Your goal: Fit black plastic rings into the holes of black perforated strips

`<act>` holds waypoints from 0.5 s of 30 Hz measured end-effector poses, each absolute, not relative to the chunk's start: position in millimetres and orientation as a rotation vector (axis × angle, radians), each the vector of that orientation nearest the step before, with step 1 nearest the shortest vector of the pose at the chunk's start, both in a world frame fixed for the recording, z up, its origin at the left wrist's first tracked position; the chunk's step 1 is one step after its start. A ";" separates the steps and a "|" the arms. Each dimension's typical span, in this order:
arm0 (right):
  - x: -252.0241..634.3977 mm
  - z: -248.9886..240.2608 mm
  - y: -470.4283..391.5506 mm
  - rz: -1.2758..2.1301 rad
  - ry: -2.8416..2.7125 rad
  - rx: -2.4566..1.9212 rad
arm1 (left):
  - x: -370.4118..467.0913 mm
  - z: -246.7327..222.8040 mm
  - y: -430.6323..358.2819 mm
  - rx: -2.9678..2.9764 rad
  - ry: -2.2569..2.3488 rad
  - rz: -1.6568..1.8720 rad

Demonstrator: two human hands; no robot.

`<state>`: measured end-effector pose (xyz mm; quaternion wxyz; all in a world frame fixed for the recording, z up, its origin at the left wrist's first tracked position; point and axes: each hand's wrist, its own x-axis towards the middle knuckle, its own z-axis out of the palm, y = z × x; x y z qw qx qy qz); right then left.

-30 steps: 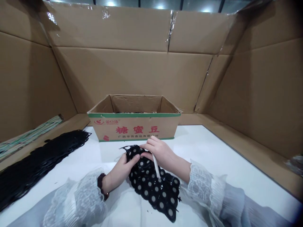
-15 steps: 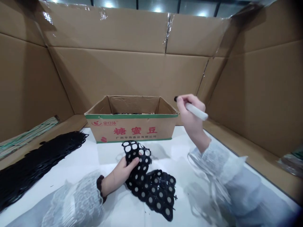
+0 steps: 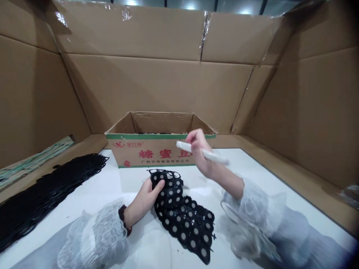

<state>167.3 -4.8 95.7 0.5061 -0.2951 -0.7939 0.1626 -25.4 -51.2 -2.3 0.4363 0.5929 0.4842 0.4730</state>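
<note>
My left hand is closed on the upper left end of a black sheet dotted with rows of round, pale grey spots. Along its top edge, thin black loops look see-through. The rest of the sheet slants down to the right over the white table. Raised before the carton, my right hand grips a white pen-like stick. One end of the stick points left past the fingers; its other end is blurred by motion at the right of the hand.
An open carton with red lettering stands behind my hands, dark pieces showing inside. Black netted strips are heaped on the left, beside greenish-white strips. Tall cardboard walls enclose the table.
My right hand has moved left and down, and the stick has turned in it. A small black bit formerly at its fingertips no longer shows. Fewer open loops show on the sheet's top edge.
</note>
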 end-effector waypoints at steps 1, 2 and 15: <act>166.2 87.3 -17.0 0.503 -1.988 -0.673 | -25.6 -2.6 -51.2 1.447 1.197 1.196; 165.4 78.6 -26.7 0.604 -2.051 -0.678 | -25.5 -2.5 -51.5 1.424 1.196 1.211; 143.7 8.8 -36.6 1.004 -1.597 -1.040 | -30.2 -0.1 -51.1 1.317 1.218 1.319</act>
